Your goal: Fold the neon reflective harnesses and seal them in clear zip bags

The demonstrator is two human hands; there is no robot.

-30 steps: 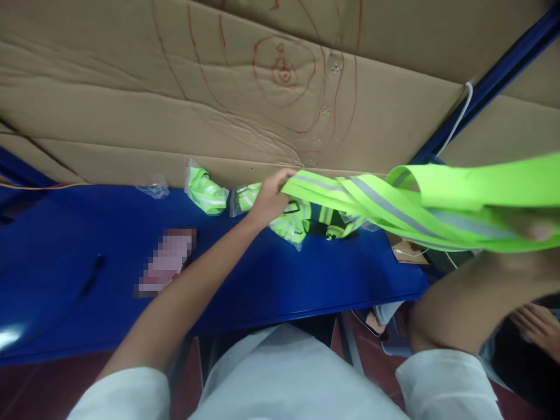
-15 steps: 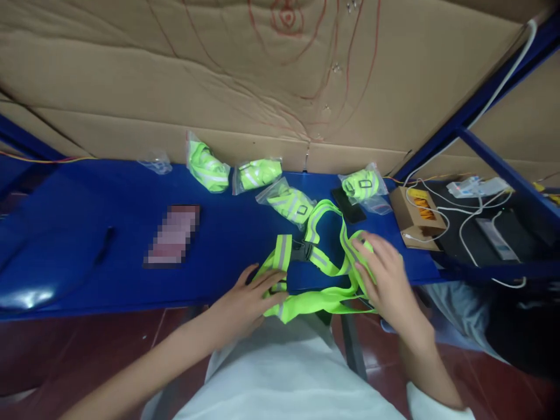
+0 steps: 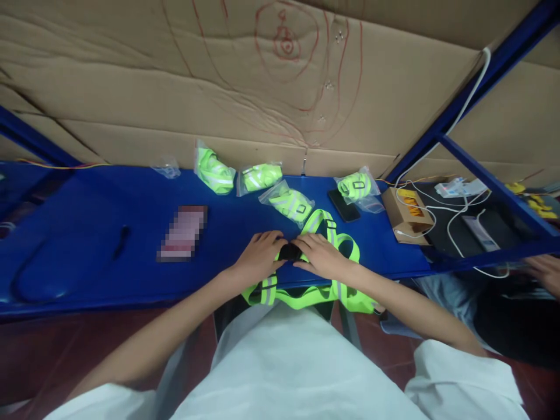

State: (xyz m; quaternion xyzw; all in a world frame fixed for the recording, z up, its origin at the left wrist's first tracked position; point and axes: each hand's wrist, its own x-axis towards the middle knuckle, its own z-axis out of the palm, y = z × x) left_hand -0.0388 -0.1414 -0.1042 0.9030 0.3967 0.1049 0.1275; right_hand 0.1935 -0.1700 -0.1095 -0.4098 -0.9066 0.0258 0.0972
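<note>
A neon-yellow reflective strap harness (image 3: 306, 297) with grey stripes lies in loops at the near edge of the blue table (image 3: 144, 280), partly hanging over it. Its black buckle (image 3: 289, 252) sits between my two hands. My left hand (image 3: 261, 255) is closed on the left side of the buckle, thumb below and fingers above. From the right, my right hand (image 3: 319, 255) grips the buckle's other side in the same way. My fingers hide the buckle's ends, so whether it is clipped together cannot be made out.
Several bagged harnesses (image 3: 214, 173) lie along the cardboard wall (image 3: 196, 134). A pixelated phone-like slab (image 3: 184, 233) is at left, a dark phone (image 3: 344, 206) at back right. Beyond stand a cardboard box (image 3: 405, 214) and white cables (image 3: 455, 239). Another person's hand (image 3: 546, 273) shows at far right.
Both hands have moved to the buckle; my right hand came leftward from the harness's right loops, my left hand up from the lower left strap. Another person's hand has appeared at far right.
</note>
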